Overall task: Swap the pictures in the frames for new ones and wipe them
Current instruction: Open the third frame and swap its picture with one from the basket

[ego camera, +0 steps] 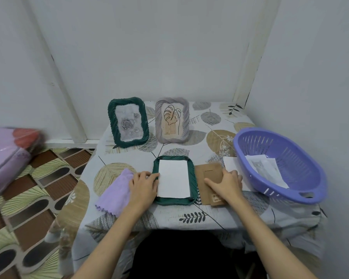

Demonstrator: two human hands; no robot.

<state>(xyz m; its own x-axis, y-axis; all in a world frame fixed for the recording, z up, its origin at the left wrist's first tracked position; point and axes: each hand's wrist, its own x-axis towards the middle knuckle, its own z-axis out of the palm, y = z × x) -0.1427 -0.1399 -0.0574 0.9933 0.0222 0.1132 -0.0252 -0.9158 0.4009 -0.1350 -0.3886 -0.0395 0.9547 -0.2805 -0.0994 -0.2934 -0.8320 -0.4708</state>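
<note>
A dark green frame [192, 174] lies face down near the table's front edge, with a white sheet [173, 178] in its opening. My left hand [143, 186] rests on the frame's left rim, fingertips touching the sheet's edge. My right hand [225, 183] lies with fingers spread on the brown cardboard backing [204, 190] just right of the frame. Two frames stand at the back: a green one [127, 122] with a rose picture and a grey one [172, 119] with a leaf drawing. A folded purple cloth [114, 191] lies left of my left hand.
A purple plastic colander [282, 164] at the right holds loose printed pictures [268, 168]. A white sheet [230, 164] lies beside it. The table [189, 216] has a leaf-patterned cloth and stands in a corner of white walls. Purple bundles [6, 156] sit on the floor at left.
</note>
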